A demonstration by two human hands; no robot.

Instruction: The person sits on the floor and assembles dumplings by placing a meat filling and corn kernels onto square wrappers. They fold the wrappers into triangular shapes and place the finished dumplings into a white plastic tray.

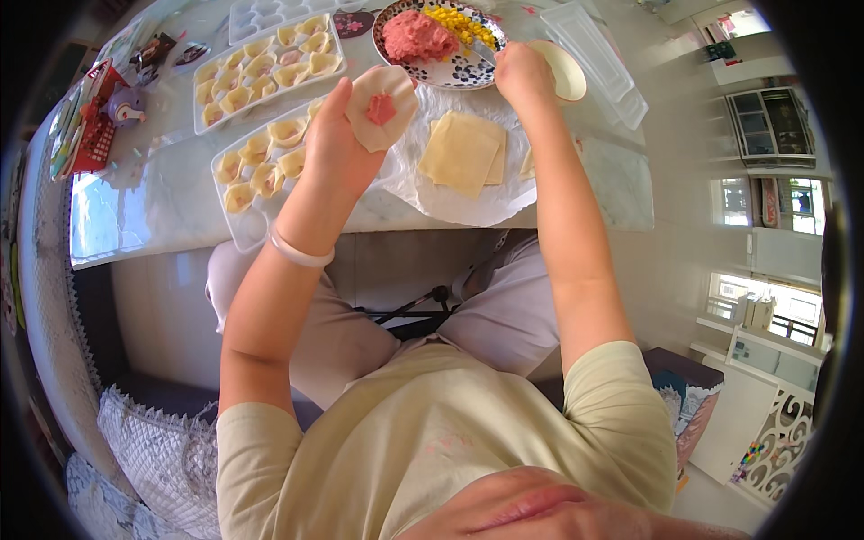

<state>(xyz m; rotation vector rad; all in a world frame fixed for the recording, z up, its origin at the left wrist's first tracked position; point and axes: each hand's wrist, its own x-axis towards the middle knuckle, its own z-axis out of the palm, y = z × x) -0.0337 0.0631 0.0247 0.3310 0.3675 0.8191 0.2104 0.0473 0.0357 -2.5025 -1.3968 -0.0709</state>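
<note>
On my left hand point(337, 135) lies a round-looking dough wrapper point(368, 135) with a dab of pink minced meat point(381, 109) in its middle. My right hand point(525, 73) grips a thin metal utensil point(484, 52), its tip at the corn kernels point(466, 25) on a patterned plate point(466, 75). A mound of pink minced meat point(417, 37) shares that plate. Square dough wrappers point(462, 154) are stacked on white paper point(459, 209) between my forearms. Folded dumplings fill most of one plastic tray point(200, 111); a nearer tray point(246, 233), partly behind my left arm, holds several more.
A cream bowl point(570, 73) stands right of the plate, beside clear plastic lids or trays point(601, 64). Another moulded tray point(253, 23) lies at the far edge. At the left are a red basket point(94, 145) and a purple object point(126, 106). The marble tabletop's near edge point(405, 228) crosses above my lap.
</note>
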